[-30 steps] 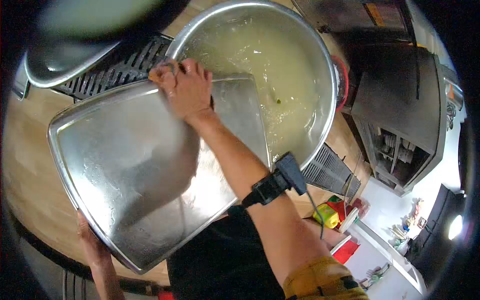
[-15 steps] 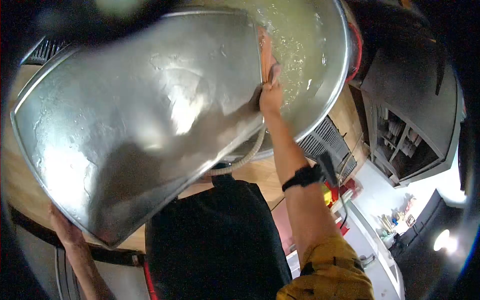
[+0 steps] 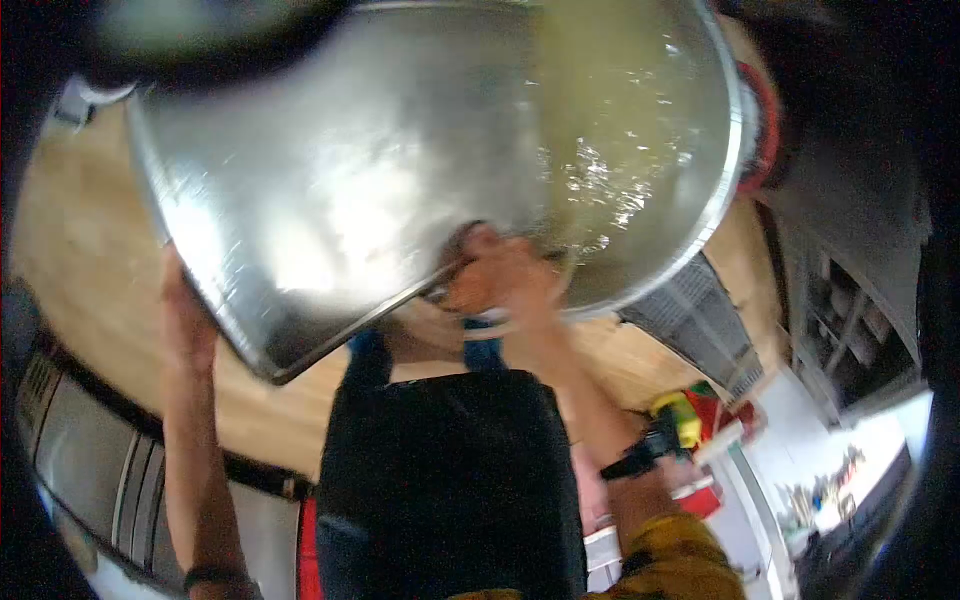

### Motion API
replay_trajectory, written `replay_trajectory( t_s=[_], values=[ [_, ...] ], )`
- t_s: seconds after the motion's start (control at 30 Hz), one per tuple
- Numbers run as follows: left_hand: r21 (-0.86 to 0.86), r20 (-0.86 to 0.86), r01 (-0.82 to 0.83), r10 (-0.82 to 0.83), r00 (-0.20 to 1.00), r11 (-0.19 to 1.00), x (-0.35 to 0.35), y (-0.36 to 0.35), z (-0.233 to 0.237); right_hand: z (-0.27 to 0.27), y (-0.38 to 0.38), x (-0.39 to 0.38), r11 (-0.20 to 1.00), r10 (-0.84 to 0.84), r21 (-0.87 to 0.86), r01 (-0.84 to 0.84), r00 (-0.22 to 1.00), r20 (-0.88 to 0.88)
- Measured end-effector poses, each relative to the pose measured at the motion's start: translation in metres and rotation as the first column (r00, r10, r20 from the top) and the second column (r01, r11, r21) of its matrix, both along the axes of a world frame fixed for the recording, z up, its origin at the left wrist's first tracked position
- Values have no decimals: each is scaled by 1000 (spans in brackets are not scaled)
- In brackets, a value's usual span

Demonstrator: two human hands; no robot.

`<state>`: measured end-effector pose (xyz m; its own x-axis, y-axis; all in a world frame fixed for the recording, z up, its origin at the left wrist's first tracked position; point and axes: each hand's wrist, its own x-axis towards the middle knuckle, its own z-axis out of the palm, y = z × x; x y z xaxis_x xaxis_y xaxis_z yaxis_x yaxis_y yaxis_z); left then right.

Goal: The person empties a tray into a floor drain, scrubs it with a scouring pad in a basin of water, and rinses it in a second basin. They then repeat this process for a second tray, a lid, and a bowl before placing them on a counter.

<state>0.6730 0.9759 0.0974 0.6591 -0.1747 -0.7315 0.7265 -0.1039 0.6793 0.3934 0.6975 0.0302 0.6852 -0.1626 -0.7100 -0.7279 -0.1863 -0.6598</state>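
Head view, wooden counter, metal tray, shelving

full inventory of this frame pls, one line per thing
tray: 1, steel, wet, tilted over counter and basin
basin: 1, steel, top right, holds yellowish water
counter: 1, wooden, left
grate: 1, dark, below basin at right
shelf unit: 1, grey, far right, blurred
yellow and red items: count unclear, lower right
apron: 1, black, bottom centre
wristband: 1, black, right wrist
left hand: grips tray's left edge
right hand: grips tray's lower corner
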Motion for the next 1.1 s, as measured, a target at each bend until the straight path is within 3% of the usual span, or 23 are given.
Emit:
replay_trajectory(
  t_s=[0.03, 0.07, 0.1, 0.17, 0.27, 0.33, 0.37, 0.43, 0.47, 0.53, 0.57, 0.6, 0.67, 0.7, 0.77, 0.83, 0.9, 0.97, 1.03, 1.1],
  values=[
    [-37, 5, 4, -4, 1000, 999, 4, 0, 3, -16, -41, -7, 996, -94, 5, 94, 995, -18],
    [13, 30, -101, 100, 995, 995, 2, -3, 5, -33, -82, -14, 982, -190, 8, 190, 981, -31],
    [30, 11, -23, 22, 1000, 999, 6, 3, 4, -50, -123, -21, 958, -285, 10, 285, 958, -40],
    [35, 17, -121, 121, 993, 992, 4, 11, 0, -87, -138, -45, 817, -546, 305, 490, 827, 133],
    [-218, -206, -132, 86, 975, 967, 7, 33, -1, -56, -97, -22, 852, -520, 102, 514, 852, 51],
    [-266, -205, -139, 84, 975, 954, 0, 36, 2, -21, -72, -4, 860, -508, -60, 508, 861, 16],
    [-233, -118, -54, 27, 993, 971, -4, 35, 2, -6, -57, -4, 904, -343, -199, 379, 919, 192],
    [-132, 52, 97, -91, 995, 987, -12, 34, 2, 53, -17, 5, 920, -389, 53, 387, 894, 224],
    [-224, -120, -104, 78, 990, 969, -19, 35, 7, 93, 7, 22, 887, -459, 168, 431, 863, 211],
    [-332, -306, -295, 194, 932, 896, -20, 3, 44, 174, 55, 54, 773, -593, 382, 506, 791, 151],
    [-386, -316, -283, 163, 935, 878, -5, -16, 72, 172, 86, 67, 846, -493, 432, 312, 766, 413],
    [-388, -280, -240, 134, 950, 890, -7, -15, 77, 201, 103, 104, 944, -329, 189, 271, 709, 624],
    [-413, -237, -186, 92, 967, 891, -14, -19, 93, 220, 139, 152, 979, -93, -59, 194, 690, 717],
    [-433, -285, -178, 53, 957, 884, -16, -31, 113, 236, 132, 174, 883, 248, -463, 79, 759, 602],
    [-398, -305, -133, 6, 952, 908, -8, -62, 148, 232, 116, 209, 814, 288, -570, 115, 772, 567],
    [-517, -267, -69, -84, 960, 853, -4, -79, 153, 247, 85, 251, 649, 278, -738, 184, 846, 455],
    [-362, -160, 68, -134, 978, 930, -6, -98, 180, 222, 52, 290, 568, 265, -761, 314, 806, 530],
    [-419, -221, -91, -4, 975, 903, -13, -99, 152, 217, 26, 325, 643, 202, -659, 391, 743, 638],
    [-358, -135, -51, 3, 991, 932, -3, -116, 157, 212, 5, 347, 673, 80, -597, 437, 759, 646],
    [-443, -178, -67, -14, 984, 894, 5, -122, 151, 205, -5, 351, 634, 8, -615, 470, 791, 612]
  ],
)
